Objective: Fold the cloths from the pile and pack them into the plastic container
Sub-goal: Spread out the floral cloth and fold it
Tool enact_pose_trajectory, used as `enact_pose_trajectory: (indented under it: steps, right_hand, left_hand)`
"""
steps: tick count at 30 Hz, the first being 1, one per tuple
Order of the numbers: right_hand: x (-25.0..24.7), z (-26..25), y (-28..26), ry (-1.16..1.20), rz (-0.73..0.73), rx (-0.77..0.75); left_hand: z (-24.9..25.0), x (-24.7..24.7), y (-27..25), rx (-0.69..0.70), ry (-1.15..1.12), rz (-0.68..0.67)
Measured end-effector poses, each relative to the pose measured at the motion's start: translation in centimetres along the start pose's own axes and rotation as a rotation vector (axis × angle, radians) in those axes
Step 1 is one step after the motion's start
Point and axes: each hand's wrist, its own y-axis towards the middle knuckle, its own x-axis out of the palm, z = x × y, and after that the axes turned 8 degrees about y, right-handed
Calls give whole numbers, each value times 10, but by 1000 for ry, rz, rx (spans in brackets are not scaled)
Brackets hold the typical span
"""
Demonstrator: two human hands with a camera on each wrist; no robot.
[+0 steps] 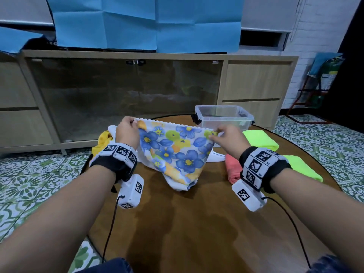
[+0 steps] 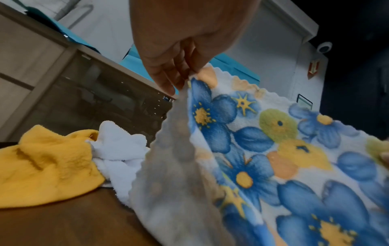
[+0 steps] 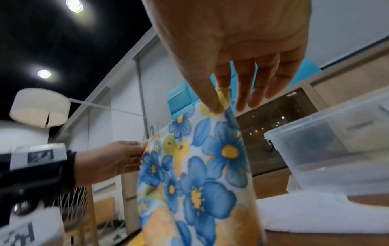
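Both hands held one flowered cloth (image 1: 173,152) up over the table (image 1: 197,223): the left hand (image 1: 126,131) pinched its top corner at 10 o'clock, the right hand (image 1: 228,136) pinched the opposite top corner at 2 o'clock. Its lower end drooped onto the table, the plastic container (image 1: 224,117) stood behind at 1 o'clock, and a yellow cloth (image 1: 103,142) and a white cloth (image 2: 120,149) lay heaped at 9 o'clock.

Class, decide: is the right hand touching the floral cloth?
Touching. The right wrist view shows the right hand pinching the floral cloth at its top corner.
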Motion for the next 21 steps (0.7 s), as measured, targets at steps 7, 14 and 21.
enact_pose_trajectory:
  steps: [7, 14, 21]
  right_hand:
    - [2, 8, 10, 593, 155, 171]
    - [0, 12, 9, 652, 123, 133]
    - [-3, 12, 12, 787, 185, 87]
  left_hand:
    - [3, 1, -4, 30, -35, -23]
    - [2, 4, -4, 33, -69, -97]
    - [-1, 5, -2, 32, -124, -144]
